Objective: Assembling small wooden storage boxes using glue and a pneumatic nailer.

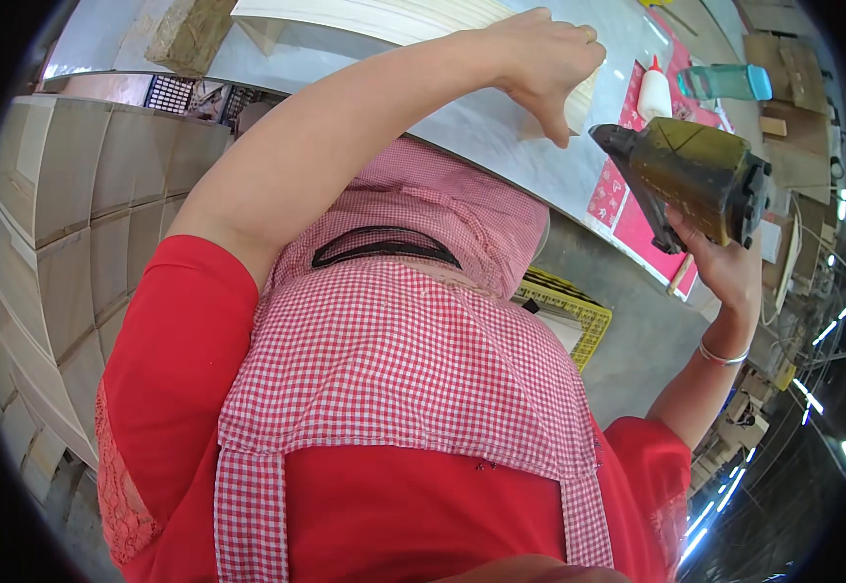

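Note:
My left hand (549, 70) reaches across to the far right. Its fingers curl over the end of a pale wooden piece (374, 17) with a lined grain, and the thumb points down along that end. Part of the wood is hidden behind my hand and forearm. In my right hand (726, 264) is a pneumatic nail gun (697, 173), dark with a worn yellowish body. My fingers wrap round its handle, and its nose points left toward the end of the wood, with a gap between them.
A grey-white worktable (501, 131) bears a pink patterned sheet (637, 228), a white glue bottle with a red tip (654, 92) and a teal bottle (719, 83). A worn block (190, 37) sits far left. Stacked panels (78, 223) stand left; a yellow crate (588, 325) is below the table.

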`<state>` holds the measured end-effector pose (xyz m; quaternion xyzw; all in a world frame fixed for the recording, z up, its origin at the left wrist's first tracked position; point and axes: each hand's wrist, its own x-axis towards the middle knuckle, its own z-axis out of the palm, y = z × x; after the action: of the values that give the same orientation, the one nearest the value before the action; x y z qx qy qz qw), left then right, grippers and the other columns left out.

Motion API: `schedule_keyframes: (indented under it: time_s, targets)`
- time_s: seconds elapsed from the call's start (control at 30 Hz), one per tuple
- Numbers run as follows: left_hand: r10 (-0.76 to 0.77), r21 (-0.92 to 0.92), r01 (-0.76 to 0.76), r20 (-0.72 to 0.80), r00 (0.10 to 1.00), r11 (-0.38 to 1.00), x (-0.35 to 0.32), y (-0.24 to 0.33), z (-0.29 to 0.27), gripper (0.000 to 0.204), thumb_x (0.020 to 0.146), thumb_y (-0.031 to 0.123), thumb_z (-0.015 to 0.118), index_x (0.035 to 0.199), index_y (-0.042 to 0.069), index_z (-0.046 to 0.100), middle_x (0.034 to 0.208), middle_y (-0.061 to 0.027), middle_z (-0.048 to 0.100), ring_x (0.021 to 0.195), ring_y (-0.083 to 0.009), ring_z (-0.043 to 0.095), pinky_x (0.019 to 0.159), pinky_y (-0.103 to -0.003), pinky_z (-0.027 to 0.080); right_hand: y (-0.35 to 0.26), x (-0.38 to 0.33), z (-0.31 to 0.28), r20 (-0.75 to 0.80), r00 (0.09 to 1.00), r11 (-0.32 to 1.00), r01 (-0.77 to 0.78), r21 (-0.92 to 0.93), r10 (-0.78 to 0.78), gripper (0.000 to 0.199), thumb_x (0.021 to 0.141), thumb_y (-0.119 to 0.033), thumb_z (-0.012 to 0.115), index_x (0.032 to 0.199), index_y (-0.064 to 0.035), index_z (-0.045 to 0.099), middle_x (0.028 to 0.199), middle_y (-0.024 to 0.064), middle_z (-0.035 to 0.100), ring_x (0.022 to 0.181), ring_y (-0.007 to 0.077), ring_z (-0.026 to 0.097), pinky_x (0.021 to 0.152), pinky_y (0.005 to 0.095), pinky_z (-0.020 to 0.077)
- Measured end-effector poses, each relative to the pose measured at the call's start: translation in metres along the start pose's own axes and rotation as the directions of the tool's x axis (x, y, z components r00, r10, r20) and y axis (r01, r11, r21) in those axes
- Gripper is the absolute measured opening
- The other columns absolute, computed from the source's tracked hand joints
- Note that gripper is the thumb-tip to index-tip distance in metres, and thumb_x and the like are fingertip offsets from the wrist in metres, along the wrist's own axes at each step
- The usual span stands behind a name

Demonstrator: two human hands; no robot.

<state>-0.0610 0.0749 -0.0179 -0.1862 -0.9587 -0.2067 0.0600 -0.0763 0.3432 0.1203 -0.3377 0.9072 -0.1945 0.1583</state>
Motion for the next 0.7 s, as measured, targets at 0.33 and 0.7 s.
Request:
schedule_keyframes:
  time_s: [0.33, 0.7]
  targets:
    - [-0.224, 0.342, 0.190, 0.061, 0.973, 0.920, -0.005, 0.051, -0.029, 0.070, 0.061, 0.040, 0.084, 0.105, -0.006, 0.056, 0.109, -0.0222, 0.059, 0.104, -0.0354, 0.059, 0.090, -0.044, 0.045, 0.001, 0.010, 0.004, 0.015, 1.000, 0.995, -0.027, 0.093, 0.026, 0.036, 0.085, -0.012, 0.080, 0.115, 0.0015, 0.066, 0.107, 0.0081, 0.073, 0.096, 0.0151, 0.065, 0.086, 0.0316, 0.0518]
    - [0.014, -0.082, -0.013, 0.011, 1.000, 0.997, -0.004, 0.005, -0.023, 0.071, 0.060, 0.042, 0.085, 0.104, -0.005, 0.056, 0.109, -0.0219, 0.059, 0.105, -0.0353, 0.058, 0.091, -0.046, 0.044, 0.012, 0.020, 0.002, 0.056, 0.998, 0.999, -0.030, 0.032, 0.028, 0.036, 0.086, -0.019, 0.080, 0.114, -0.0003, 0.069, 0.097, 0.0029, 0.072, 0.080, 0.0095, 0.061, 0.070, 0.0272, 0.0508]
